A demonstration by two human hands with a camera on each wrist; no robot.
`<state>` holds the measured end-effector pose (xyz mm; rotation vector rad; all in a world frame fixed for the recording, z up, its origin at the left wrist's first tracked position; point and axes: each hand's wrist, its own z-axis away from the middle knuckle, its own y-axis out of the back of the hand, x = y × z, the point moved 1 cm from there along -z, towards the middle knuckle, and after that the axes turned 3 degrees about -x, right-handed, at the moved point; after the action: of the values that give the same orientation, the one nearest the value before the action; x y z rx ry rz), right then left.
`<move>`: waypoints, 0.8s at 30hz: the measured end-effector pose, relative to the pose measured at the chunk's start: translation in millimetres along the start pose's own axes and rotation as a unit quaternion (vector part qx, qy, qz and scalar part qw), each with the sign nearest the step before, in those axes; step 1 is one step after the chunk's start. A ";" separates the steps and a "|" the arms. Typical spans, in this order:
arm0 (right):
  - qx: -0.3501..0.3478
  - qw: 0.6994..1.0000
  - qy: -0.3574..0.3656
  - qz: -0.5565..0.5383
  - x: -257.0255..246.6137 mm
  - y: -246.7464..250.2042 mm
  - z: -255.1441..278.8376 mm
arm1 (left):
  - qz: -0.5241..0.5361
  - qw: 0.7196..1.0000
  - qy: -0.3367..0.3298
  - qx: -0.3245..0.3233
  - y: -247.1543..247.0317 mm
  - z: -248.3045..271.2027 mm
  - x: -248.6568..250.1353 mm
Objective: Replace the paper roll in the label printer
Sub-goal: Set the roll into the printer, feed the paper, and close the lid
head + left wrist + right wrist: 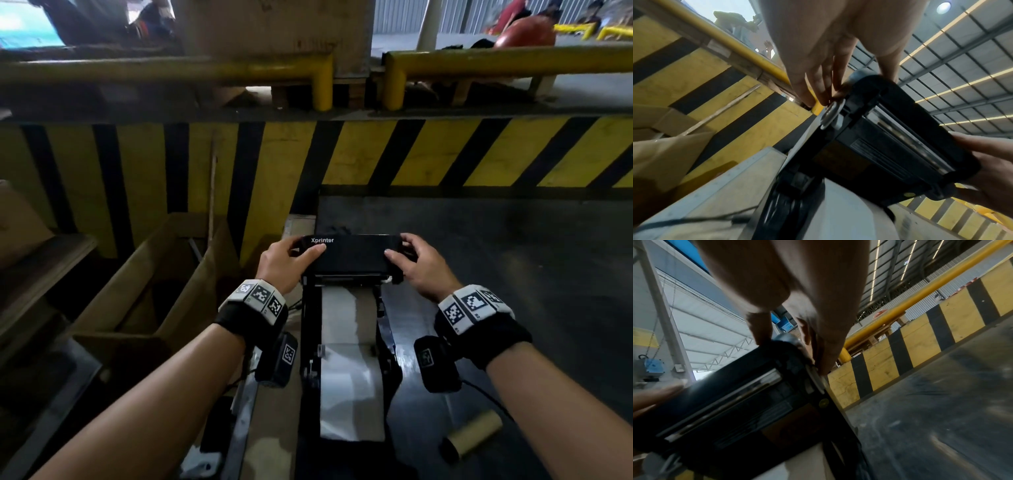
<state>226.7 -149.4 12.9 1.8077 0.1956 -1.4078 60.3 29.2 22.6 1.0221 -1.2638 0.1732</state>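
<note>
A black label printer stands in front of me with its lid raised; the lid carries the word Xprinter. My left hand grips the lid's left end, thumb on top and fingers round the side. My right hand grips the right end the same way. White label paper lies in the open bay below the lid. The left wrist view shows the lid's underside with my left hand's fingers at its corner. In the right wrist view the lid is held by my right hand's fingers.
An empty brown cardboard core lies on the dark table to the right of the printer. Open cardboard boxes stand at the left. A yellow-and-black striped barrier and yellow rails run behind.
</note>
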 end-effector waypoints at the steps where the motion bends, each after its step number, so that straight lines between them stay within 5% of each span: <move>1: -0.016 1.000 0.004 0.009 2.5 -0.2 12.3 | 0.006 1.000 0.002 -0.012 -1.1 9.9 -5.9; 8: -0.139 0.990 0.034 -0.009 36.2 -13.6 89.4 | 0.077 0.991 0.006 -0.114 -22.4 77.6 -61.4; 13: -0.126 0.991 0.038 0.037 57.5 -29.2 119.4 | 0.009 0.993 -0.003 -0.121 -32.1 104.3 -76.1; 24: -0.138 0.990 -0.020 0.003 75.2 -40.8 105.4 | 0.042 0.984 0.012 -0.171 -44.8 99.7 -70.7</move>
<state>153.0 -219.6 -76.9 1.5513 0.3475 -1.3400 -6.8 -38.5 -66.2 0.6711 -1.2638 0.0306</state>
